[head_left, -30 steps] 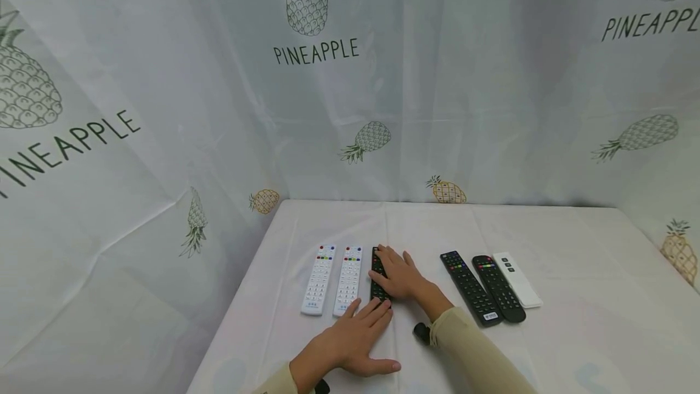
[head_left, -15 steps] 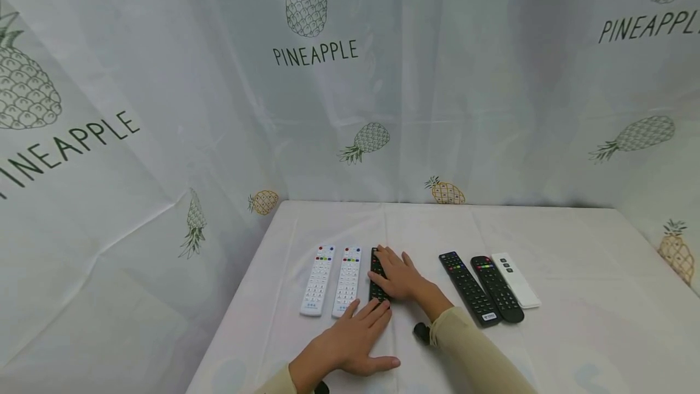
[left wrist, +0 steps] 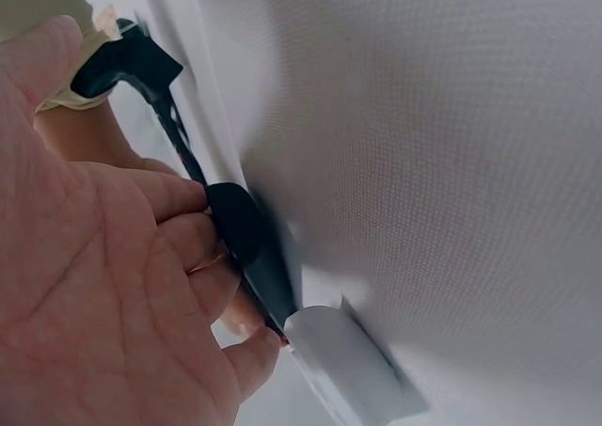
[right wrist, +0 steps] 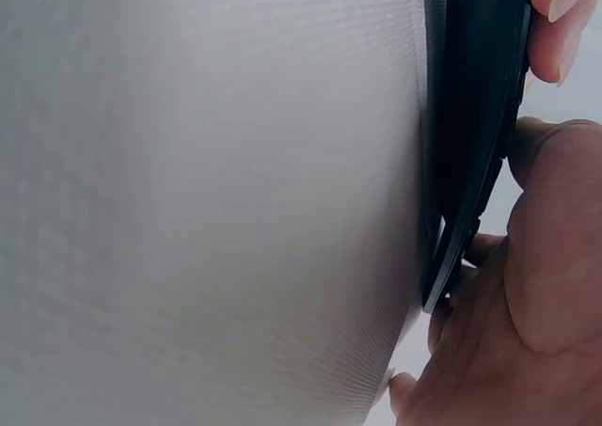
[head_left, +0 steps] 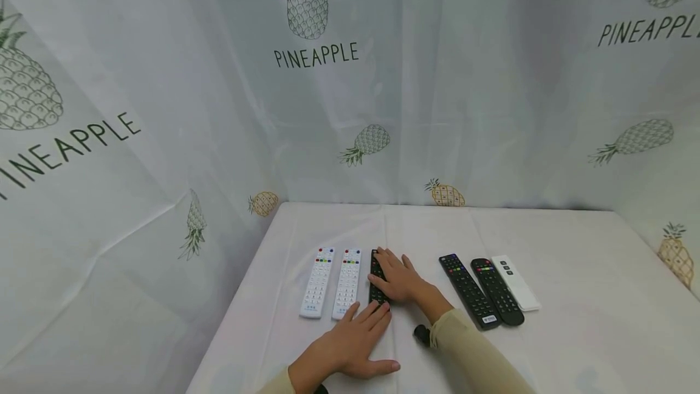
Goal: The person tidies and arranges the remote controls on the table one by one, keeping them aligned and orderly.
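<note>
A black remote control [head_left: 377, 297] with small buttons lies lengthwise on the white tabletop, partly covered by both hands. My right hand [head_left: 403, 279] rests across its far part with the fingers extended. At the near end, the extended fingertips of my left hand [head_left: 355, 342] touch the same remote, the thumb spread to the right. The left wrist view shows the fingers against the rounded end of the black remote [left wrist: 246, 228]. From the right wrist, the remote's edge [right wrist: 480, 106] appears between the cloth and the fingers. Left of it lie two white remotes, the nearer one [head_left: 347, 281] and the outer one [head_left: 317, 281].
On the right, a long black remote [head_left: 468, 289], a rounded black remote [head_left: 496, 290] and a white remote with few buttons [head_left: 516, 284] lie slanted, close together. A pineapple-print curtain [head_left: 465, 78] hangs behind the white table [head_left: 569, 272] and along its left side.
Both hands keep their places on the black remote, and the remotes stay put. Only the head view has shifted very slightly.
</note>
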{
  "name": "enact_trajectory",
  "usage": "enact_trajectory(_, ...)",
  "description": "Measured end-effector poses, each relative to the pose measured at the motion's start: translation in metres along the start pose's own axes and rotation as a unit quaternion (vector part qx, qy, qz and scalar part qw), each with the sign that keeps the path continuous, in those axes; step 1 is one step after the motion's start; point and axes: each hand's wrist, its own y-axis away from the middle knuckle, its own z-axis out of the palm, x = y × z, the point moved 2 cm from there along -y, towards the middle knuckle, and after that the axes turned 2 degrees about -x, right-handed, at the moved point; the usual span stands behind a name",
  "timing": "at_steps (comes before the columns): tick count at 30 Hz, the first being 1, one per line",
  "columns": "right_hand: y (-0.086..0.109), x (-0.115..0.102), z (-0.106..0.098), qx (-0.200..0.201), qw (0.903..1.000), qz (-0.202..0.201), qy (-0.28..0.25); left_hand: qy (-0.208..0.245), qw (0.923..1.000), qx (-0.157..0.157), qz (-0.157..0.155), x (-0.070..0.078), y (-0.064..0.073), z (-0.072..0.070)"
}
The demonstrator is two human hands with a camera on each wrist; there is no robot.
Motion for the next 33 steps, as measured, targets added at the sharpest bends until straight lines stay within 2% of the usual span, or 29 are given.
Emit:
enact_trajectory(13, -0.0040, 0.0019, -0.0007, 0.001, 1.0000, 0.003, 0.003, 0.005, 1.0000, 0.001, -0.004, -0.0003, -0.0003, -0.0046)
enact_trajectory(22, -0.0008, 0.0001, 0.0003, 0.000, 1.0000, 0.008, -0.003, 0.009, 1.0000, -0.001, -0.002, -0.0008, -0.0012, 0.0013)
enact_trajectory(33, -0.0012, 0.0008, -0.0010, 0.004, 1.0000, 0.001, 0.000, 0.017, 0.9998, -0.010, -0.007, -0.0017, -0.0022, 0.0000)
